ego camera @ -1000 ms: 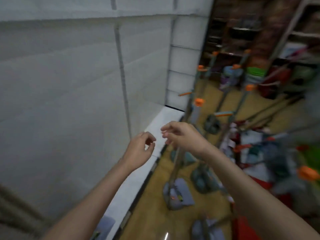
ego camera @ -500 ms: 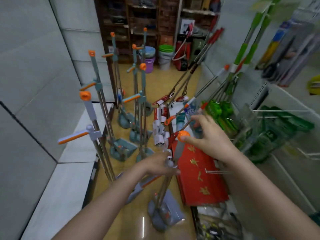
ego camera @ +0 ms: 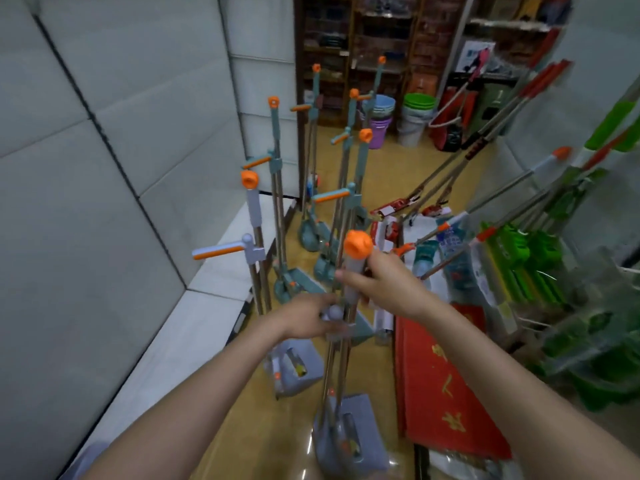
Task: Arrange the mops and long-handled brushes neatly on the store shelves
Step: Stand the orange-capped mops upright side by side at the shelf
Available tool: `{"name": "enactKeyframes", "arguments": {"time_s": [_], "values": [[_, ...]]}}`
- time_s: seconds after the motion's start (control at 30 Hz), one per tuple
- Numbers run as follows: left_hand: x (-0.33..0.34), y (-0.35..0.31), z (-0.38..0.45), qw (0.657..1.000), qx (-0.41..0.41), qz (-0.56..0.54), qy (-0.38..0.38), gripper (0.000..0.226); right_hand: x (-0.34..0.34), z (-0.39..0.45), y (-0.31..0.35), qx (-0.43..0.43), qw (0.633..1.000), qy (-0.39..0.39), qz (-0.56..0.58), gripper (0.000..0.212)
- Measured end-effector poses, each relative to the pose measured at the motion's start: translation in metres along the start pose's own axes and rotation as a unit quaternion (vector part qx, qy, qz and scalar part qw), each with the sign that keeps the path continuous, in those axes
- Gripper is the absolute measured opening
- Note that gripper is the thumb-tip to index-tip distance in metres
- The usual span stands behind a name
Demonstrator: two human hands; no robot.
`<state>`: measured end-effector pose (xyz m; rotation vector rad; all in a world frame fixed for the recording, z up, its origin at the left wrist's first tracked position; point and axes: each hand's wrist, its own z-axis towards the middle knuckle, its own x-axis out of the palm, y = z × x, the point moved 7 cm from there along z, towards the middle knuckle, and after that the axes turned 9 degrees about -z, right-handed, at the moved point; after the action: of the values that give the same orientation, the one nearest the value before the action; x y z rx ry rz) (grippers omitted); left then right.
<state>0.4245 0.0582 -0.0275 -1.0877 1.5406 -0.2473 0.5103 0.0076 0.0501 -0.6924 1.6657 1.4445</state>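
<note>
A person stands in a narrow store aisle, looking down at both bare arms reaching forward to one squeeze mop. The mop stands upright on the yellow floor directly in front of the person, its grey head resting near the bottom of the view.

The right hand grips the pale handle just below the orange cap, fingers curled around it. The left hand holds the mop lower down, at the grey wringer lever; its fingers seem wrapped around that part, though blur hides the detail.

The step in hand appears to be picking up this mop to place it. The next move likely calls for lifting it straight, keeping the pole vertical, and setting it in line with the others without knocking them.

About six more grey or teal squeeze mops stand in a loose cluster ahead, making roughly seven in all. On the right, at least five long-handled tools lean against the wire shelving: about two with red grips, the rest green or orange-tipped. Stacked buckets sit at the far end.
</note>
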Motion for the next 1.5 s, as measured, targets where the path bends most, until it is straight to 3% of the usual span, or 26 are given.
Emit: {"name": "enactKeyframes", "arguments": {"time_s": [0.07, 0.23, 0.37, 0.6, 0.83, 1.07, 1.5], "values": [[-0.029, 0.002, -0.017, 0.998, 0.009, 0.019, -0.059, 0.044, -0.007, 0.014, 0.032, -0.05, 0.998, -0.034, -0.016, 0.029], [-0.083, 0.039, -0.079, 0.982, -0.058, 0.036, -0.176, 0.018, -0.003, 0.045, 0.116, -0.16, 0.983, -0.086, -0.01, 0.044], [-0.127, 0.066, -0.143, 0.942, -0.142, 0.092, -0.291, 0.046, 0.013, 0.071, 0.189, -0.23, 0.971, -0.07, 0.024, 0.039], [-0.182, 0.104, -0.254, 0.882, -0.233, 0.147, -0.382, 0.042, 0.048, 0.094, 0.311, -0.334, 0.937, 0.011, 0.1, 0.024], [-0.225, 0.163, -0.344, 0.82, -0.306, 0.162, -0.455, 0.041, 0.1, 0.114, 0.424, -0.423, 0.899, 0.05, 0.102, 0.024], [-0.247, 0.237, -0.386, 0.784, -0.354, 0.115, -0.497, 0.039, 0.162, 0.14, 0.491, -0.451, 0.885, 0.082, 0.078, 0.027], [-0.27, 0.331, -0.399, 0.737, -0.416, 0.046, -0.531, 0.033, 0.24, 0.199, 0.545, -0.468, 0.868, 0.155, 0.049, 0.035]]}}
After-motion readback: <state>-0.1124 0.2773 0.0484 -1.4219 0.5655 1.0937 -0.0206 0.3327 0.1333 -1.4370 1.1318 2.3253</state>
